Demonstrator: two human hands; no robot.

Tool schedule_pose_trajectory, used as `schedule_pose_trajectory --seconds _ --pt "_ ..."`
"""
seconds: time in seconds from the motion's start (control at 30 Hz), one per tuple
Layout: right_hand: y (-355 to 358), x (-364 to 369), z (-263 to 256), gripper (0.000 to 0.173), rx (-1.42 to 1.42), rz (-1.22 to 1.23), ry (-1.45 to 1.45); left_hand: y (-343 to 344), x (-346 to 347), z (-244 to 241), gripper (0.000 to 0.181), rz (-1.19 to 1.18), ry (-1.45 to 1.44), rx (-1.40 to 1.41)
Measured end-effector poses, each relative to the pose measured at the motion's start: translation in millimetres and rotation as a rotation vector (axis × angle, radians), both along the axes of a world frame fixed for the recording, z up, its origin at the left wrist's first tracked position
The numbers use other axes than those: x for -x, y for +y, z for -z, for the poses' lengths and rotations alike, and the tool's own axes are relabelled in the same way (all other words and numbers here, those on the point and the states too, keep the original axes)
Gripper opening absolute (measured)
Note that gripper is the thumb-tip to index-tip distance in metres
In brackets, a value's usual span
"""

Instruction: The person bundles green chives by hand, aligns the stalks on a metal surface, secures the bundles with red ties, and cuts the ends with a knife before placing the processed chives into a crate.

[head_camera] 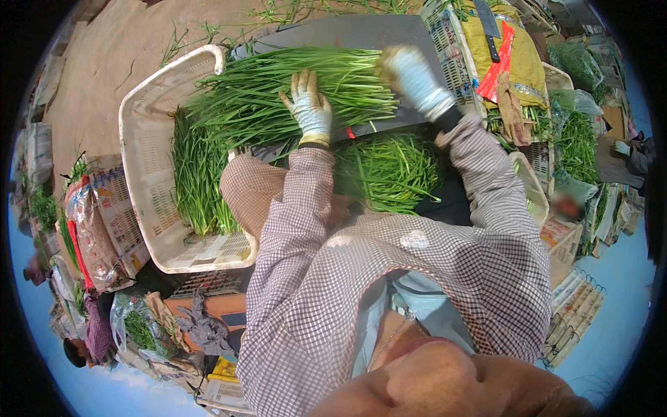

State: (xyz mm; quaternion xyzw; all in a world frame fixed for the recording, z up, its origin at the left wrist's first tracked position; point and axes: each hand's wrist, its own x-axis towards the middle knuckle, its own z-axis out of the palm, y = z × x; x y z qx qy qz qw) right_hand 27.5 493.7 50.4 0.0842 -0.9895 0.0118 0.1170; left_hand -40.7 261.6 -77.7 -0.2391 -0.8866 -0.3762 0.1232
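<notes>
A thick bundle of garlic chives [344, 78] lies across a dark grey board [396, 39], with its pale stem ends to the right. My left hand [310, 107], in a whitish glove with soiled fingertips, rests palm down on the leaves with its fingers apart. At the stem ends is my right hand [409, 75], also gloved; motion blur hides its fingers and whether they hold anything. A looser pile of chives [391, 172] lies nearer my body, below the board. More chives [200, 177] fill part of the white plastic crate [138, 151] at left.
At upper right, a cleaver [489, 31] and red strips [497, 65] lie on a yellow sack [521, 62] beside a white crate [451, 57]. Grey cloth [203, 323] and bagged greens [140, 331] are at lower left. Other people are at the far left and right edges.
</notes>
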Motion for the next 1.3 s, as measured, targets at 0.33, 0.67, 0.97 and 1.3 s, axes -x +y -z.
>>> schedule_pose_trajectory --seconds 0.33,0.67,0.97,1.3 --pt "10 -24 46 0.024 -0.013 0.164 -0.147 3 -4 -10 0.039 0.03 0.073 -0.012" --pt "-2 69 101 0.062 0.075 0.472 0.05 35 20 -79 0.026 -0.126 0.322 -0.156" --pt "-10 49 98 0.076 0.354 0.096 -0.119 64 79 3 0.034 0.35 0.078 0.509" --pt "-25 18 51 0.128 -0.249 0.028 -0.437 70 100 -2 0.035 0.478 0.061 0.547"
